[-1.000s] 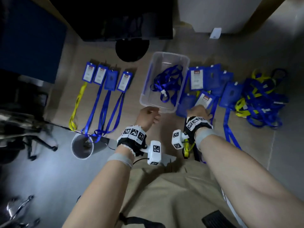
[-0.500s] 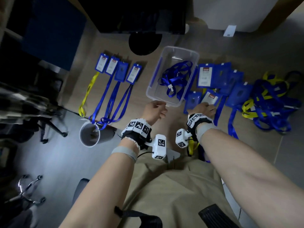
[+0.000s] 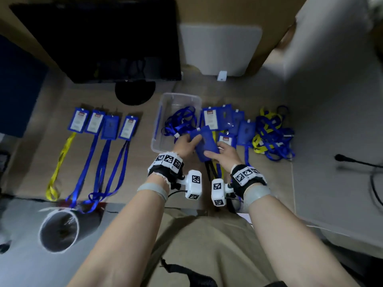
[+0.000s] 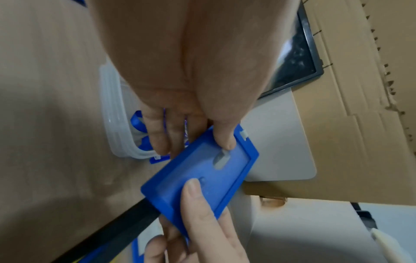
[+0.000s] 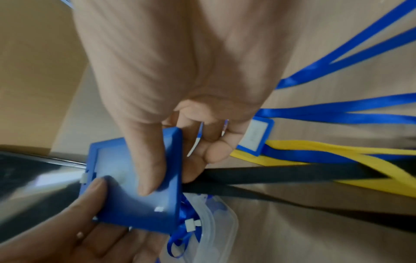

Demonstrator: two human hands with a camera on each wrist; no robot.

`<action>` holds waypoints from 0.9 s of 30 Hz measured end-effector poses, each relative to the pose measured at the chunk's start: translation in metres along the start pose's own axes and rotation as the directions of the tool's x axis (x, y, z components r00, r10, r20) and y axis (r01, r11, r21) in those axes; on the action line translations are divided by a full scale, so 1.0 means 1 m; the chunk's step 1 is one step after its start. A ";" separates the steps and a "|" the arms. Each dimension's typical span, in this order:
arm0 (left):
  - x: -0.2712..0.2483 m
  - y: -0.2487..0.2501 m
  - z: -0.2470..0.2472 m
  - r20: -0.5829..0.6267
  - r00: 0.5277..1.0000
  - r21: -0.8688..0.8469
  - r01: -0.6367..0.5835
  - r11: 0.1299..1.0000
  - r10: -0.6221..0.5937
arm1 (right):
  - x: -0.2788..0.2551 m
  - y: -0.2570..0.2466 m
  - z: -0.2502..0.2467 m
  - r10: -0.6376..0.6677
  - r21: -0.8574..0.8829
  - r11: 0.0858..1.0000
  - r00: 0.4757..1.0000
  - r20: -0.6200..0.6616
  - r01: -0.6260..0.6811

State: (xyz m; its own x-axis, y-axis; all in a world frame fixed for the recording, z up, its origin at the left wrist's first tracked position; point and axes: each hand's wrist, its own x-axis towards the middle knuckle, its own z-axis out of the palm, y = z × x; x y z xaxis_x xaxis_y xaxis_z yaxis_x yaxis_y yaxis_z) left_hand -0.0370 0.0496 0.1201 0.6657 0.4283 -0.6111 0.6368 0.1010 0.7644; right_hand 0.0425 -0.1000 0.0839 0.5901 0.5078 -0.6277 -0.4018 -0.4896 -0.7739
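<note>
Blue badge holder is held just above the tabletop, right beside the clear bin. Left hand pinches its slotted far end, right hand pinches the near end, so the long axis runs hand to hand.

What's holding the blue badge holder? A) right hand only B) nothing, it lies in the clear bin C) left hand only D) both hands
D: the left hand pinches one end of the blue badge holder, and the right hand pinches the other end.
</note>
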 end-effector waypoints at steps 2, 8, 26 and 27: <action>-0.005 0.008 -0.010 -0.010 0.998 -0.070 -0.060 0.996 0.059 | -0.004 -0.014 0.008 -0.007 -0.043 0.999 1.000 -0.017 0.006; -0.018 0.015 -0.066 -0.033 0.983 -0.140 -0.186 0.973 0.183 | -0.031 -0.056 0.059 -0.085 -0.156 0.984 0.996 -0.017 0.082; -0.011 -0.013 -0.174 0.095 0.995 -0.243 0.065 0.968 -0.043 | -0.010 -0.132 0.128 -0.175 0.067 0.973 0.892 -0.418 0.223; -0.011 -0.009 -0.169 0.139 0.990 -0.246 0.068 0.967 -0.035 | -0.005 -0.132 0.124 -0.171 0.063 0.976 0.913 -0.371 0.208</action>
State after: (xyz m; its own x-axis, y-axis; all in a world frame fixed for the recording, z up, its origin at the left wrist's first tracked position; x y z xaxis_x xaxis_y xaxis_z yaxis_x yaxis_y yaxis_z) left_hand -0.1155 0.1961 0.1545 0.6907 0.2957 -0.6599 0.5655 0.3478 0.7478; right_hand 0.0061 0.0501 0.1788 0.8669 0.2842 -0.4096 -0.3136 -0.3278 -0.8912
